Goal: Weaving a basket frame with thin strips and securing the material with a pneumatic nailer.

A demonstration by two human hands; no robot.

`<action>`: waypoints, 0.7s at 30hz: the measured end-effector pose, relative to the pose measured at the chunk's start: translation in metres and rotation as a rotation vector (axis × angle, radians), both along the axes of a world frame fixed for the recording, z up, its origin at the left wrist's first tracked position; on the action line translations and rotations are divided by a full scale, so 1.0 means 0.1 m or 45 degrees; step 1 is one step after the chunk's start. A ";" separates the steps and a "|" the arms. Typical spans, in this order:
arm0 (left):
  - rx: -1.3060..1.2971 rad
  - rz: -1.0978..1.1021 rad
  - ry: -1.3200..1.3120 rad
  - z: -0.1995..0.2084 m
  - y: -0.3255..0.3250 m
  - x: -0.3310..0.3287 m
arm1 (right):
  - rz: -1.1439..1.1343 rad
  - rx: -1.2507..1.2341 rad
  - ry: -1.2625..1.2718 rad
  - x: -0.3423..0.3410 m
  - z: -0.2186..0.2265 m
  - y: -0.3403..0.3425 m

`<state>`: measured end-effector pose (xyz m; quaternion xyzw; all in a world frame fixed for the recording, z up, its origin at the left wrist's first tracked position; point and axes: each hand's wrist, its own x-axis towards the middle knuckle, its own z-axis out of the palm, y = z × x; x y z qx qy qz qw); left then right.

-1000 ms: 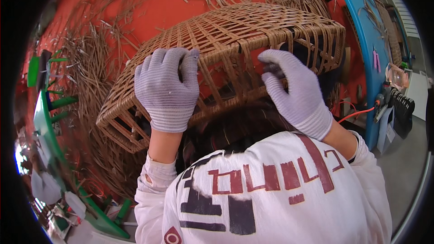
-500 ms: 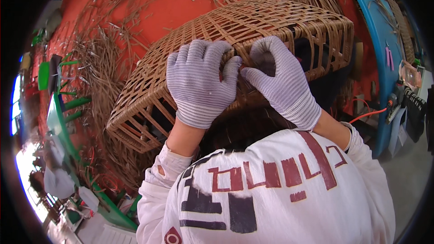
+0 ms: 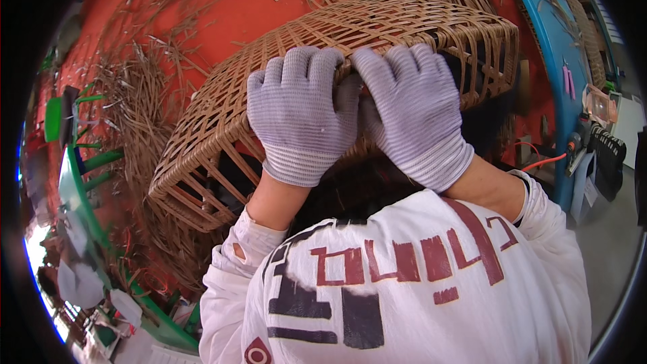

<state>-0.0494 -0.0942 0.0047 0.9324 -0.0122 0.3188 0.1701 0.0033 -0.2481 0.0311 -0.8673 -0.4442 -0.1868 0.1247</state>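
Observation:
A long brown woven basket [image 3: 222, 104] lies across my lap, its open lattice side facing up and its wrapped edge toward me. My left hand [image 3: 300, 104], in a pale lilac ribbed glove, curls its fingers over that edge near the middle. Close beside it, my right hand [image 3: 414, 101], gloved alike, bends its fingers over the same edge. Both hands are closed on the basket, the thumbs tucked down between them. Whatever strand may lie under the fingers is hidden.
Loose brown weaving strips [image 3: 131, 94] lie heaped on the red floor [image 3: 229, 23] at left and far right. A green stool or bench [image 3: 94, 216] stands at left, a blue bench [image 3: 539, 34] at right. An orange cord [image 3: 544, 162] runs near the blue bench.
My right hand has turned from an open curve with thumb and fingers apart to palm-down with fingers folded over the edge. The view has shifted slightly; my left hand stays on the edge.

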 end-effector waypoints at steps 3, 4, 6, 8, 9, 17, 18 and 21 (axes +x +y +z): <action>-0.023 0.021 0.002 -0.04 0.01 -0.01 | -0.041 0.033 -0.047 -0.01 -0.03 0.08; -0.038 0.015 -0.012 -0.03 0.01 0.01 | -0.068 0.054 -0.075 -0.01 -0.01 0.10; -0.024 0.004 -0.057 -0.02 0.01 0.03 | -0.145 -0.011 -0.081 -0.02 -0.09 0.13; -0.043 0.000 -0.054 -0.01 0.00 0.04 | -0.104 0.019 -0.223 0.05 -0.17 0.17; -0.046 -0.003 -0.040 -0.01 0.00 0.04 | -0.118 -0.023 -0.230 0.06 -0.15 0.16; -0.061 -0.016 -0.057 0.00 0.06 0.03 | -0.235 -0.111 -0.042 0.02 0.03 0.12; -0.071 -0.021 -0.050 -0.01 0.05 0.02 | -0.242 -0.119 -0.049 0.03 0.03 0.12; -0.096 -0.041 -0.050 -0.01 0.06 0.01 | -0.279 -0.193 0.008 0.05 0.06 0.13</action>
